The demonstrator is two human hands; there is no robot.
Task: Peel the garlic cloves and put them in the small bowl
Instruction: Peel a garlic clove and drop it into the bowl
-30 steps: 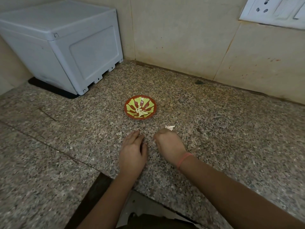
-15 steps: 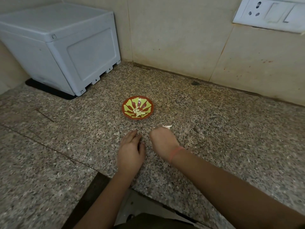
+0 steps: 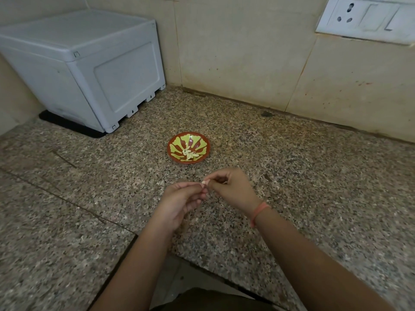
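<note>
Garlic clove pinched by left hand and right hand for peeling | small bowl just beyond fingers, short drop

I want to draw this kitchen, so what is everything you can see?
small bowl: one, red and green, middle of counter
peeled cloves: a few, pale, in the small bowl
garlic clove: one, pale, pinched between both hands
box: one, light grey, back left, on black mat
switch plate: one, white, wall, upper right
counter: one, speckled granite, under everything
wristband: one, orange, right wrist
left hand: one, pinching the garlic clove
right hand: one, pinching the garlic clove
</note>
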